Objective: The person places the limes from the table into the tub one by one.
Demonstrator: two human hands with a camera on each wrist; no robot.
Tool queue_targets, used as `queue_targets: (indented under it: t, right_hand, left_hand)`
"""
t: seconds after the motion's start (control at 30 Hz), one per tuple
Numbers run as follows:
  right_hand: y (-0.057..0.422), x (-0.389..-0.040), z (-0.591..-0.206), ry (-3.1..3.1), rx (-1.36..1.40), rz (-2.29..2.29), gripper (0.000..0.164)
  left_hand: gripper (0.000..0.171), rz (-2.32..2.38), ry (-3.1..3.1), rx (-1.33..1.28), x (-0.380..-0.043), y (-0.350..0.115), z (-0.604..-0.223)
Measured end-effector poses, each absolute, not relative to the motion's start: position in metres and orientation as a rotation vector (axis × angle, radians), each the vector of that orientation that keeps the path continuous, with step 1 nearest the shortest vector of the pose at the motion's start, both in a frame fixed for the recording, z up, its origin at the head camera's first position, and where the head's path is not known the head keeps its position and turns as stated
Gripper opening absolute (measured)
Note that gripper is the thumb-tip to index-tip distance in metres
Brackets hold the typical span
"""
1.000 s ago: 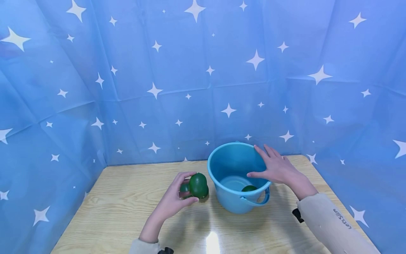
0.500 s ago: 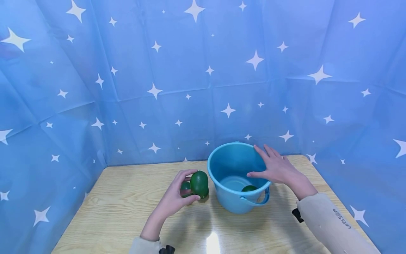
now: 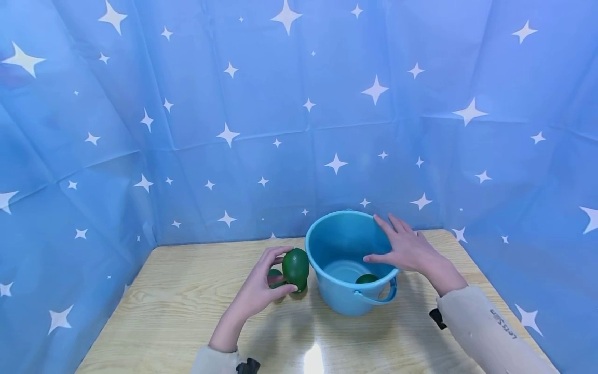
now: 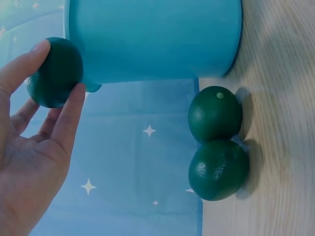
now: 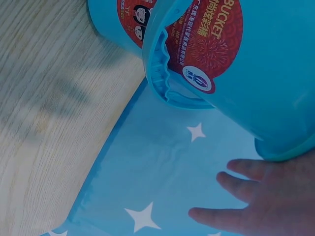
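Observation:
A green lime (image 3: 296, 266) is pinched between the thumb and fingers of my left hand (image 3: 254, 292), raised off the table just left of the light-blue bucket (image 3: 345, 299). In the left wrist view, two more limes touch each other on the table: one lime (image 4: 215, 114) closer to the bucket and another lime (image 4: 219, 170) beside it. From the head, the held lime and my hand partly cover them. Inside the bucket, one lime (image 3: 367, 278) lies at the bottom. My right hand (image 3: 408, 249) rests at the bucket's right rim, fingers spread and fairly straight, thumb over the opening.
The wooden table (image 3: 187, 291) runs up to a blue star-patterned cloth (image 3: 261, 114) at the back and sides. The bucket's handle (image 5: 160, 73) hangs down its front, near a red label (image 5: 211, 44).
My left hand has shifted slightly up and right with the lime, closer to the bucket's rim. The right hand and the bucket have stayed put.

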State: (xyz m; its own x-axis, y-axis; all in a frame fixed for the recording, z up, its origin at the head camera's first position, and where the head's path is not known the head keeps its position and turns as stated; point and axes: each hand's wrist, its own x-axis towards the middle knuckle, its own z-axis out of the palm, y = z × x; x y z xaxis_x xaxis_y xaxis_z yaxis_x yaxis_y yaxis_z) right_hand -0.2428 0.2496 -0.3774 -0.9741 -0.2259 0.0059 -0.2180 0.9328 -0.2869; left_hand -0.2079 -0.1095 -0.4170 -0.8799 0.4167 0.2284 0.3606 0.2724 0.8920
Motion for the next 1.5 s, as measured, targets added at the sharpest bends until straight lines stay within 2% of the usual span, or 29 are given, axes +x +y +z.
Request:
queue_targets:
  t: [1.5]
  right_hand:
    - [0.249,-0.242,-0.378,3.062,-0.341,-0.46,0.115]
  left_hand:
    - [0.074,1.76,2.425,0.84,-0.213,-0.101,-0.397]
